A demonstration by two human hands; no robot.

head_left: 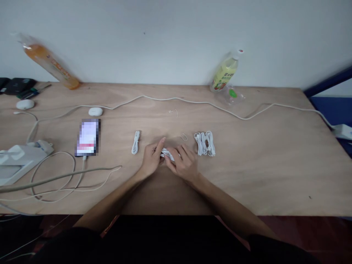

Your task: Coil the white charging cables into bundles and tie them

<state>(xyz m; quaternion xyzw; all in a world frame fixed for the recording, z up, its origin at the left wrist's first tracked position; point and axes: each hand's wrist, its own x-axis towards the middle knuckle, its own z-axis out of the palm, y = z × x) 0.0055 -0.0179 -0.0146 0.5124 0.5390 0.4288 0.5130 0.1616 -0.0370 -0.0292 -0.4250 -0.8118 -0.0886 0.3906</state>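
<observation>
A bundled white cable (pixel 168 154) is held between both hands above the middle of the wooden table. My left hand (pixel 151 157) grips its left end, thumb on top. My right hand (pixel 183 161) is closed round its right end, which the fingers partly hide. To the left lies one coiled white cable (pixel 135 142). Several coiled white cables (pixel 205 143) lie side by side just right of my right hand. A short bent white tie (pixel 184 137) rests behind my right hand, and other small white pieces (pixel 173 112) lie farther back.
On the left are a phone (pixel 88 137) with its cord, a power strip (pixel 19 161), loose cables and white cases (pixel 95 112). Bottles (pixel 55 69) (pixel 226 73) lean on the wall. A long white cable (pixel 192 101) crosses the back of the table (pixel 261 165).
</observation>
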